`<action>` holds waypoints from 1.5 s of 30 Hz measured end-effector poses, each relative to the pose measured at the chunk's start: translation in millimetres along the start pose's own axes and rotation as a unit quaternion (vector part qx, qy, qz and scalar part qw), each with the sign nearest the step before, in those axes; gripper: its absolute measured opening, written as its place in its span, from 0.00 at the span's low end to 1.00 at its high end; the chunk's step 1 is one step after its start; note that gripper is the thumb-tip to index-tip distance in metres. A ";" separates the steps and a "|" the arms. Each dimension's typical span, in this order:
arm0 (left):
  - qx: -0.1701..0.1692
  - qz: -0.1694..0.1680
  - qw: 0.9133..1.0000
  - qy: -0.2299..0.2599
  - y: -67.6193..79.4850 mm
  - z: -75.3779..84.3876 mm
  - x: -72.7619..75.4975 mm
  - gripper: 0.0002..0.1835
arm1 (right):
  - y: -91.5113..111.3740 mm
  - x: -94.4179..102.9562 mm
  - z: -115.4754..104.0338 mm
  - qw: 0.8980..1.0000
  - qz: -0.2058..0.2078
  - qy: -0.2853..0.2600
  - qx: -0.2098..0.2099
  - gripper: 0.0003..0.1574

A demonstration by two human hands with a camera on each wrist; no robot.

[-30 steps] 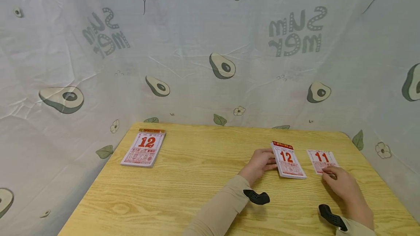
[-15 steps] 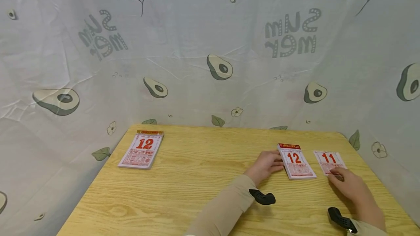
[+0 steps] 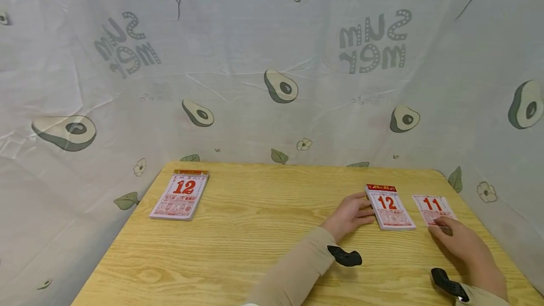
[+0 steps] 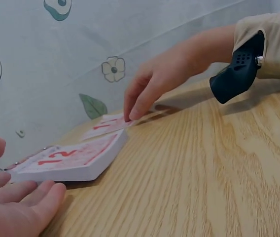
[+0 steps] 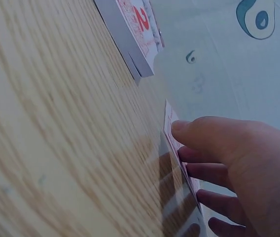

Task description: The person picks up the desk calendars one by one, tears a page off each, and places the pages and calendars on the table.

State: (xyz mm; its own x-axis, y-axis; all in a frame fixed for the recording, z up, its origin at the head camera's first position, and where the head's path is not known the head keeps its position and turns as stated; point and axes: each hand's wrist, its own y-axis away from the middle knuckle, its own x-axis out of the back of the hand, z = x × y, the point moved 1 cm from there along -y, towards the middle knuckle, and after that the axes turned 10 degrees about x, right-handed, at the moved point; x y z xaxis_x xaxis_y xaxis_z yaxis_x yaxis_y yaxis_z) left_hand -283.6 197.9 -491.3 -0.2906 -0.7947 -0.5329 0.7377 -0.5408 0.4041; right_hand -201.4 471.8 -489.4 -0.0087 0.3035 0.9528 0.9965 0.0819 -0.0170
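Observation:
A small block calendar (image 3: 388, 208) with a red header and a red 12 lies on the table, right of the middle. My left hand (image 3: 350, 214) is at its left edge with fingers extended; the left wrist view shows the fingers (image 4: 31, 190) spread beside the pad, palm turned up. To the pad's right lies a loose calendar sheet (image 3: 433, 207) printed with a red 11. My right hand (image 3: 463, 242) has its fingertips on the sheet's lower part. In the right wrist view the thumb (image 5: 192, 129) and the spread fingers touch the sheet, hiding much of it.
A second block calendar (image 3: 180, 195), also showing 12, lies at the table's far left. The wooden table (image 3: 191, 259) ends at a white patterned curtain (image 3: 238, 51) behind and at both sides. Black cameras (image 3: 345, 256) sit on the wrists.
The pad and the 11 sheet have slid right across the table together with both hands, keeping a narrow gap between them. The left calendar has stayed put while the head view turned slightly right.

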 end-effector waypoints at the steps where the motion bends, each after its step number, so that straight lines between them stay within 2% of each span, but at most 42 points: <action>1: -0.001 -0.004 1.000 0.005 -1.3 -1.0 -1.0 0.26 | 0.3 0.2 0.7 1.000 -0.002 -0.001 -0.003 0.44; 8: -0.009 -0.039 0.999 0.032 -11.2 -9.8 -10.2 0.25 | 0.5 -0.6 3.5 1.000 -0.010 -0.009 -0.009 0.46; 12: 0.001 -0.043 0.998 0.053 -15.1 -15.5 -16.0 0.26 | 0.9 -2.3 6.5 1.000 -0.012 -0.010 -0.007 0.46; 18: 0.012 -0.038 0.996 0.085 -17.2 -20.8 -21.5 0.32 | 2.4 -5.2 11.4 1.000 -0.019 -0.014 -0.010 0.46; 28: 0.005 -0.059 0.992 0.107 -13.7 -19.6 -30.1 0.43 | 3.4 -1.7 6.9 1.000 -0.016 -0.015 -0.018 0.44; 36: -0.001 -0.068 0.993 0.100 -16.6 -19.4 -32.3 0.44 | 3.2 -1.1 5.9 1.000 -0.005 -0.018 -0.017 0.45; 41: -0.004 -0.064 0.994 0.085 -15.8 -17.9 -27.7 0.46 | 2.3 -0.7 7.2 1.000 0.005 -0.006 0.000 0.45; 45: 0.000 -0.058 0.995 0.087 -11.1 -14.1 -23.0 0.45 | 2.8 1.3 9.0 1.000 0.009 0.001 -0.003 0.46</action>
State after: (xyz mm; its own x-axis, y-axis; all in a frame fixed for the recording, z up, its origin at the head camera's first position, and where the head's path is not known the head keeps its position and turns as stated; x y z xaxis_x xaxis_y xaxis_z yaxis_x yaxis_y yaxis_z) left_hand -276.5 226.1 -494.0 -0.2647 -0.6669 -0.6966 0.7057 -0.6263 0.3313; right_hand -199.3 481.0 -490.9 0.0086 0.3023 0.9532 0.9969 0.0715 -0.0317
